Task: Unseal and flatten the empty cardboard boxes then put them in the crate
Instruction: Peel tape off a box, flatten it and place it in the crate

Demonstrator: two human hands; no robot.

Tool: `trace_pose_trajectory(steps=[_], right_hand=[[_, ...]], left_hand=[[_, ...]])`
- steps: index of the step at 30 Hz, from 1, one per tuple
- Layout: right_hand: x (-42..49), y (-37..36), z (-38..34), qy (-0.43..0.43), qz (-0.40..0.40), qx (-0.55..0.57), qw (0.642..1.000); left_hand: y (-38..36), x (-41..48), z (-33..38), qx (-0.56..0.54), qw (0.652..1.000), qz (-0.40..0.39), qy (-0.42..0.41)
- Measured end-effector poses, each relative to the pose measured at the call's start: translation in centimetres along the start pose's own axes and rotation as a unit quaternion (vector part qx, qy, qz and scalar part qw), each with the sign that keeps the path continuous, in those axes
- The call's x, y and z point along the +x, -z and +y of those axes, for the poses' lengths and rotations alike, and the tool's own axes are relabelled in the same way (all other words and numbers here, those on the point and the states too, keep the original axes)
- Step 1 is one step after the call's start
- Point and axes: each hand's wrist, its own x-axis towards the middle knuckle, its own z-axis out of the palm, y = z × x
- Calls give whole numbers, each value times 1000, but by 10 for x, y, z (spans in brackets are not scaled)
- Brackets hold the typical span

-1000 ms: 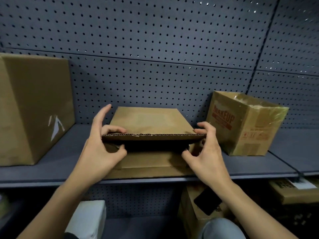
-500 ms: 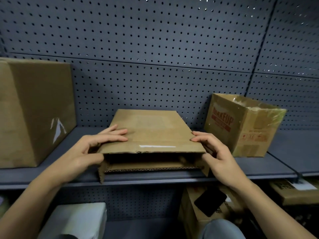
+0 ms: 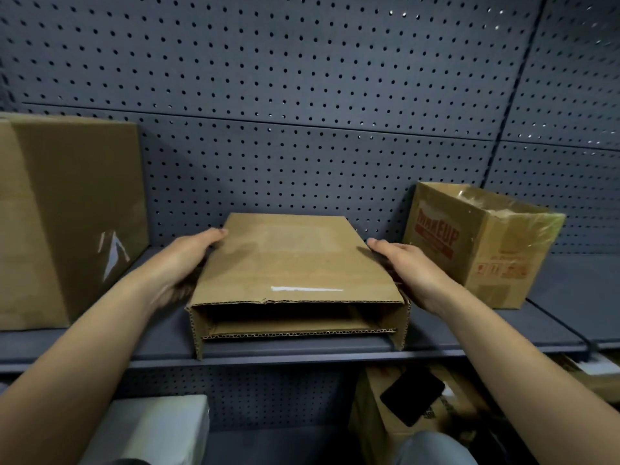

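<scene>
On the shelf (image 3: 335,352), bracing the open-ended cardboard box (image 3: 295,260) from both sides.
Pressing left hand (image 3: 183,260), fingers straight, along its left wall and right hand (image 3: 409,270) likewise along its right; lying at the shelf's front edge, open end toward the camera.

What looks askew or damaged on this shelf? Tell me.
The red-printed box on the right sits turned at an angle to the shelf edge, its top covered in crinkled clear tape. The big left box has a torn tape scrap on its side. Nothing is spilled.
</scene>
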Motion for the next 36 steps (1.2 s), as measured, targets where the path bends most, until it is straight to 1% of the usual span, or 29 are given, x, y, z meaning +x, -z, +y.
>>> trace_pose_trajectory(steps=[2, 4, 7, 8, 10, 13, 15, 16, 19, 25, 28, 32, 34, 36], right_hand=[[7, -6, -11, -30, -21, -22, 999], [3, -11, -19, -35, -42, -40, 998], [-10, -10, -25, 18, -34, -40, 998], [-15, -8, -26, 51, -26, -21, 998], [-25, -2, -31, 122, 1, 23, 992], [-37, 7, -36, 219, 37, 71, 972], [-43, 10, -34, 266, 45, 77, 960], [-45, 10, -31, 282, 44, 75, 955], [-51, 7, -18, 302, 35, 66, 950], [-48, 7, -20, 297, 32, 43, 953], [-46, 11, -25, 293, 45, 59, 953], [-40, 16, -43, 248, 59, 95, 962], [-36, 19, -58, 230, 80, 131, 961], [-33, 24, -74, 228, 110, 138, 958]], left_hand=[[-8, -2, 6, 17, 1000, 0, 21], [-12, -6, 6, 56, 998, -2, 8], [-14, -14, 4, 81, 996, 8, -47], [-14, -21, 4, 77, 994, 12, -80], [-13, -32, 6, 39, 984, 35, -172], [-13, -46, 6, -24, 948, 51, -314], [-15, -52, 2, -16, 925, 48, -377], [-16, -54, -2, -6, 918, 47, -394], [-20, -55, -12, 4, 914, 45, -403], [-18, -53, -11, 5, 917, 43, -397], [-18, -53, -6, -27, 922, 43, -385], [-14, -51, 10, -84, 924, 56, -368], [-11, -47, 22, -86, 932, 64, -345], [-10, -46, 36, -96, 935, 71, -333]])
